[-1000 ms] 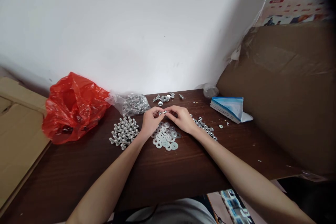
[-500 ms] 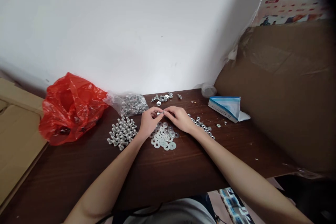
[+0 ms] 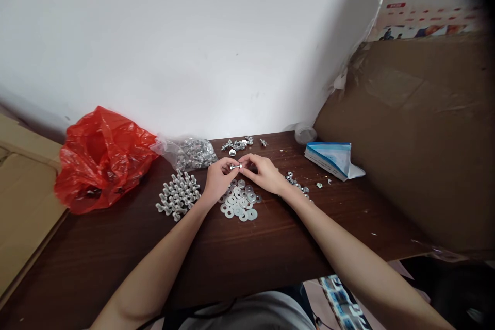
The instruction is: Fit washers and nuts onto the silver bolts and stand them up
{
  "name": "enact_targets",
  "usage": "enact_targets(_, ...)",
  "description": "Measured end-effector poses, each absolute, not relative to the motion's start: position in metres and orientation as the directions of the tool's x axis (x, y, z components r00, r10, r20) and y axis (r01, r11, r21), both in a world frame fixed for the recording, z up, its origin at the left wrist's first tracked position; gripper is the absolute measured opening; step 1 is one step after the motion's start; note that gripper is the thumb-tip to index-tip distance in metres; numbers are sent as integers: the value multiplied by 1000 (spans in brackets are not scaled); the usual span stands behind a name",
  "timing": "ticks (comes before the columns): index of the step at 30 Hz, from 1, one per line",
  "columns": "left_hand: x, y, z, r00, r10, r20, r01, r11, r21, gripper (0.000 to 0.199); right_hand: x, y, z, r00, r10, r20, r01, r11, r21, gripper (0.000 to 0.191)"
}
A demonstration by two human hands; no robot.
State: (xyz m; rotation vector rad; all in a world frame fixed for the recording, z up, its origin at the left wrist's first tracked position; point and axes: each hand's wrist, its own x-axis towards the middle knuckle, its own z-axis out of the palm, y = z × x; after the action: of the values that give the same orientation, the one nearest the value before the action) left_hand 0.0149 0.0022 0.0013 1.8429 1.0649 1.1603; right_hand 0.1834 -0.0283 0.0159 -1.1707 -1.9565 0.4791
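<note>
Above the middle of the table, my left hand (image 3: 219,179) pinches a small shiny bolt (image 3: 234,167) that lies sideways between my hands. My right hand (image 3: 266,174) has its thumb and forefinger at the bolt's right end, closed on what looks like a nut (image 3: 240,166). Flat round washers (image 3: 243,201) lie in a loose heap just below both hands. Left of my left hand stands a cluster of grey bolts (image 3: 178,193). Partly hidden by my right wrist is a scatter of hex nuts (image 3: 297,183).
At the back lie several bolts with parts fitted on them (image 3: 236,145). A clear bag of metal pieces (image 3: 195,153) and a red plastic bag (image 3: 102,160) sit to the left. A blue-white folded packet (image 3: 328,157), a clear round container (image 3: 304,133) and a large cardboard box (image 3: 417,139) are at right.
My right fingertips have loosened slightly around the bolt's end, so the nut there shows more. The view has shifted a little; both hands stay in nearly the same place.
</note>
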Motion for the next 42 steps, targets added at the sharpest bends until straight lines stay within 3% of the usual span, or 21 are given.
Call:
enact_targets(4,15,2,1,253,900,354,276,-418,865,10,182,-29,16,-269,865,424,614,493,-617,14)
enact_targets(11,15,1,0,269,897,351,301,-424,854,10,186,-28,18,-262,867,423,681,477,-556,26)
enact_targets(20,16,3,0,268,894,359,266,-427,864,10,186,-29,17,-305,841,446,645,527,-553,12)
enact_targets(42,16,2,2,263,897,354,276,-422,864,10,185,-27,16,-337,833,438,669,540,-511,16)
